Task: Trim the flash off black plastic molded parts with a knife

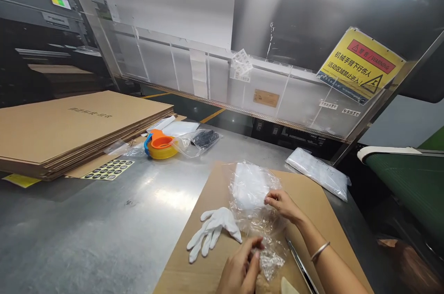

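Note:
Crumpled clear plastic (255, 194) with a white item inside lies on a sheet of brown cardboard (305, 187). My right hand (282, 204) pinches the right edge of the plastic with thumb and fingertips. Near the bottom, my left hand (243, 266) is curled with its thumb and index finger at the lower end of the plastic. Left of the plastic rests a white glove (214, 231). A slim metal tool (300, 264) lies under my right forearm.
Flat cardboard boxes (83, 123) are stacked at the left, beside a sticker sheet (109, 169) and a tape roll (161, 145). A white packet (319, 174) lies at the back right, near a green conveyor (409, 183). A clear panel with a warning sign (362, 65) rises behind.

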The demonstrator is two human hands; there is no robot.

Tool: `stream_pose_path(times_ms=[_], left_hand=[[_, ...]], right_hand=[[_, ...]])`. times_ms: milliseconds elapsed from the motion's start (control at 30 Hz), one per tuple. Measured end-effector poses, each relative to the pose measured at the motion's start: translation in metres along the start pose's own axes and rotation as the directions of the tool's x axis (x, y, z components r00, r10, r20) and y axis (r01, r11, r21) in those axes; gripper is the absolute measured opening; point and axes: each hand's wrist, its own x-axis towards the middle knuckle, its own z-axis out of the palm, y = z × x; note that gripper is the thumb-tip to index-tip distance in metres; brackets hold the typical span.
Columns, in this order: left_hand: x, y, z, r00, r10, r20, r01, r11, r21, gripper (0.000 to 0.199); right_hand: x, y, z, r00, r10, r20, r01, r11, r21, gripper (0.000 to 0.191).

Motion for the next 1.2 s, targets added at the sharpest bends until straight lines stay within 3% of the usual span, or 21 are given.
stream_pose_path(times_ms=[133,233,333,467,633,733,800,933,1000,1100,1200], left_hand=[[0.039,0.021,0.004,0.997,0.08,0.021,-0.081,0.997,0.015,0.05],[0.064,0.027,0.004,0.979,-0.031,0.203,0.022,0.999,0.046,0.053],[0.072,0.029,0.004,0.95,-0.048,0.308,0.029,0.997,0.068,0.041],[0.058,0.037,0.0,0.965,0.048,0.259,-0.085,0.987,0.136,0.024],[0.033,0.047,-0.006,0.97,0.204,0.136,-0.229,0.95,0.211,0.015],[0.017,0.042,-0.006,0.967,0.255,0.011,-0.252,0.946,0.203,0.023],[0.006,0.036,-0.004,0.971,0.24,-0.017,-0.234,0.956,0.177,0.025],[-0.012,0.025,0.0,0.985,0.116,0.128,-0.127,0.989,0.082,0.028],[-0.016,0.018,-0.001,0.988,0.065,0.141,-0.073,0.996,0.05,0.032],[-0.021,0.005,-0.009,0.999,0.048,0.014,-0.048,0.997,0.052,0.034],[-0.029,-0.005,-0.019,0.989,0.102,-0.112,-0.087,0.988,0.128,0.033]], right_hand=[[-0.036,-0.017,-0.007,0.997,-0.079,0.006,0.075,0.974,0.216,0.03],[-0.062,-0.029,-0.007,0.994,-0.106,0.027,0.091,0.939,0.331,0.038],[-0.082,-0.04,-0.006,0.994,-0.103,0.045,0.079,0.923,0.376,0.043],[-0.098,-0.054,-0.004,0.996,-0.092,-0.005,0.089,0.941,0.327,0.052],[-0.11,-0.071,0.005,0.988,-0.081,-0.129,0.099,0.985,0.143,0.03],[-0.116,-0.079,0.014,0.981,-0.078,-0.176,0.092,0.993,0.077,0.025],[-0.12,-0.085,0.022,0.975,-0.074,-0.209,0.085,0.995,0.043,0.023],[-0.129,-0.096,0.038,0.977,-0.105,-0.187,0.101,0.994,-0.034,0.02],[-0.132,-0.098,0.043,0.982,-0.118,-0.146,0.11,0.992,-0.063,0.022],[-0.134,-0.095,0.048,0.984,-0.113,-0.136,0.101,0.99,-0.096,0.024],[-0.135,-0.091,0.052,0.974,-0.115,-0.194,0.085,0.984,-0.157,0.022]])
